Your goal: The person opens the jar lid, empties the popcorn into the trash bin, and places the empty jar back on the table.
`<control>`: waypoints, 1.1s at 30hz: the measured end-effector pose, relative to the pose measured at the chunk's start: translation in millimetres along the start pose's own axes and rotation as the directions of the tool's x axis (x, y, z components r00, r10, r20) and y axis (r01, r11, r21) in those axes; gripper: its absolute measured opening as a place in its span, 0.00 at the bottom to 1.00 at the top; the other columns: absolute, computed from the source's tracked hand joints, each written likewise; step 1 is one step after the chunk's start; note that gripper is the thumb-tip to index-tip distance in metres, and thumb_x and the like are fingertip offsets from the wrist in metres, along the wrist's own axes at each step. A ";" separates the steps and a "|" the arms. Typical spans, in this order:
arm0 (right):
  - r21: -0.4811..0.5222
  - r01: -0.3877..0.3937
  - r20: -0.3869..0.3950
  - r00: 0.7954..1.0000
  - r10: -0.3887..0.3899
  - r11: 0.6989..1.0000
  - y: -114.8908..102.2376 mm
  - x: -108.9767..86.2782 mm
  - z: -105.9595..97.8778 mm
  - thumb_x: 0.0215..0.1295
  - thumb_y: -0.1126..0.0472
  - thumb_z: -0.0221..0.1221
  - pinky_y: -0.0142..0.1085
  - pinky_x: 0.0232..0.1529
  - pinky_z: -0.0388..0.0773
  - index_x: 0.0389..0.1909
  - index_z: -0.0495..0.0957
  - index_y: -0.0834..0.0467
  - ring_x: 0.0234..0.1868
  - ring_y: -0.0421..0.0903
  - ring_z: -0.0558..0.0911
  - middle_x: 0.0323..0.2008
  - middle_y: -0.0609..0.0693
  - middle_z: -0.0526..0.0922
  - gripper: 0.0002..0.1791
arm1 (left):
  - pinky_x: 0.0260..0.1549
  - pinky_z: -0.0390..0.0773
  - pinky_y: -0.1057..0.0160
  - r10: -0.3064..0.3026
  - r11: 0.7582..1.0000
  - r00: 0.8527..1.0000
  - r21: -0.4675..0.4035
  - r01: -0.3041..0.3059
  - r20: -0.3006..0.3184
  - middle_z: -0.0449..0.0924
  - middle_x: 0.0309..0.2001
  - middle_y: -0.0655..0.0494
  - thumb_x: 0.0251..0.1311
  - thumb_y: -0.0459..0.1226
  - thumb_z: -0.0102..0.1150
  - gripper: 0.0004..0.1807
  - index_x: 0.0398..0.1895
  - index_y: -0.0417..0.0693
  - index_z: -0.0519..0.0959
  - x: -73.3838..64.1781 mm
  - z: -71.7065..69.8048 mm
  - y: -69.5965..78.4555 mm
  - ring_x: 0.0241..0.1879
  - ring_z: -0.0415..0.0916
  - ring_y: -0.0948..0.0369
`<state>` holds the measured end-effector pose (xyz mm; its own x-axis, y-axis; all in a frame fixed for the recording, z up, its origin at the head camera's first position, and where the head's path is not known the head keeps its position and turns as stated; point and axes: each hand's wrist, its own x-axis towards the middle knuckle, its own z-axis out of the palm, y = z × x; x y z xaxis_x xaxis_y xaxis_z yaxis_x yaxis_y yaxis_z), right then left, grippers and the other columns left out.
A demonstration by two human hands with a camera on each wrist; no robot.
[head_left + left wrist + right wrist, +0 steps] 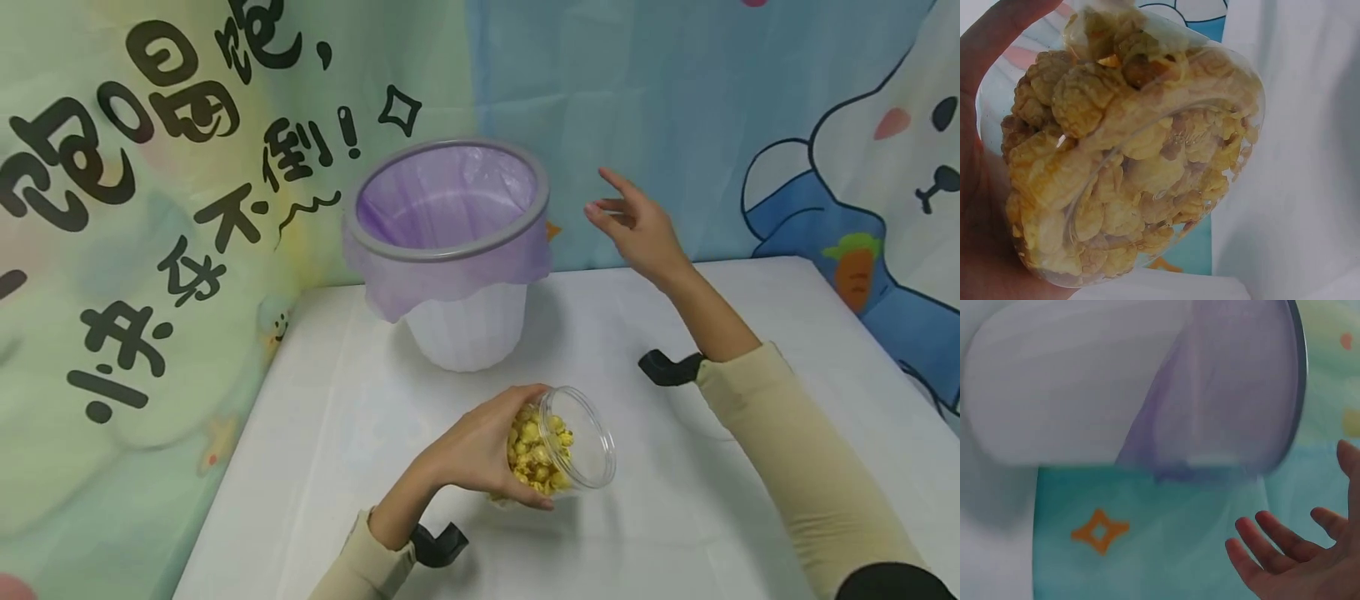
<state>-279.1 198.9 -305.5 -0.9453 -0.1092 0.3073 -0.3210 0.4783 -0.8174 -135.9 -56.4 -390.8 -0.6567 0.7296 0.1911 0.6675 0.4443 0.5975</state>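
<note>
My left hand [491, 446] grips a clear plastic jar [588, 442] of yellow popcorn [534, 450], tilted so its open mouth faces right. In the left wrist view the jar's rounded bottom [1147, 181] fills most of the picture, with popcorn pressed against the wall. My right hand [636, 227] is raised in the air to the right of a white trash can [468, 329], its fingers apart and holding nothing. A thin purple bag [450, 192] lines the can and hangs over the outside under a grey rim ring [450, 252].
The can stands at the back of a white-covered table [360, 500]. Behind it hangs a printed cloth backdrop [615, 83] with dark lettering and a cartoon figure at the right. Black straps [667, 368] sit at both wrists.
</note>
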 end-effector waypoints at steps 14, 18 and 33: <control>0.134 0.029 0.082 0.996 -0.040 0.991 -19.8 42.5 46.0 0.66 0.48 0.52 0.48 0.52 0.70 0.69 0.58 0.46 0.56 0.53 0.72 0.58 0.60 0.70 0.31 | 0.55 0.66 0.64 -0.002 1.000 1.000 0.022 0.002 0.000 0.65 0.60 0.54 0.24 0.56 0.77 0.63 0.68 0.47 0.54 -4.5 -2.5 -5.9 0.57 0.64 0.64; 0.131 0.036 0.078 0.996 -0.046 0.991 -17.5 43.2 50.4 0.67 0.48 0.51 0.45 0.49 0.70 0.68 0.59 0.48 0.57 0.53 0.72 0.59 0.60 0.68 0.30 | 0.55 0.66 0.64 -0.002 1.000 1.000 0.020 0.002 -0.010 0.65 0.60 0.54 0.24 0.56 0.77 0.63 0.68 0.48 0.54 -5.1 -3.4 -7.1 0.57 0.64 0.64; 0.159 0.056 0.039 0.997 -0.063 0.986 -11.7 42.8 57.0 0.67 0.48 0.51 0.38 0.39 0.73 0.67 0.62 0.50 0.39 0.42 0.74 0.55 0.57 0.71 0.28 | 0.56 0.65 0.61 -0.054 0.999 0.998 0.000 0.054 -0.040 0.65 0.61 0.53 0.25 0.56 0.77 0.63 0.68 0.46 0.54 -6.1 -12.4 -6.4 0.58 0.64 0.62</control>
<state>-319.1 139.0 -310.5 -0.9248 -0.1734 0.3386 -0.3783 0.3263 -0.8662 -140.5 -70.2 -386.1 -0.7053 0.6831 0.1896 0.6312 0.4833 0.6067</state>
